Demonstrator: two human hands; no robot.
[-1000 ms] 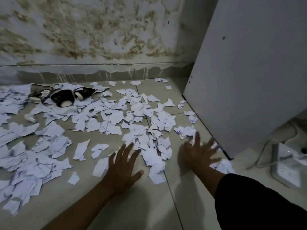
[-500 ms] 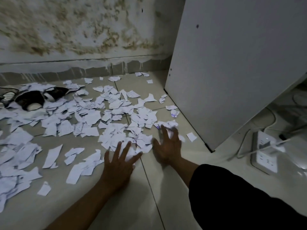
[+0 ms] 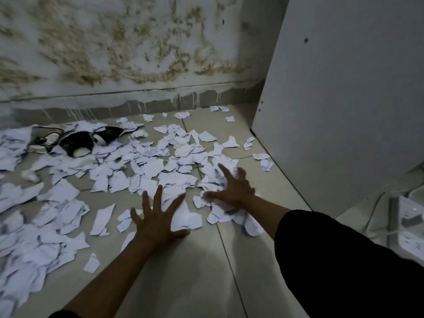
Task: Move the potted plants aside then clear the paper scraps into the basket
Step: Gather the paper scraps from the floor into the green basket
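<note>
Single head-worn view, angled forward and down, close above tiled floor (image 3: 183, 283), facing wall (image 3: 114, 42)

place: home room corner | cues: stained wall (image 3: 114, 47), tiled floor (image 3: 183, 283), shoes (image 3: 75, 143), power strip (image 3: 410, 216)

Both hands flat, fingers spread, on paper scraps (image 3: 146, 166) strewn over tile floor (image 3: 183, 271): left hand (image 3: 158, 216), right hand (image 3: 231, 189) nearer white panel (image 3: 344, 99). Dark objects (image 3: 78, 142), possibly shoes, left of panel.

White panel (image 3: 344, 99) walls the right; dark shoes (image 3: 78, 143), apparently, block far left.
</note>
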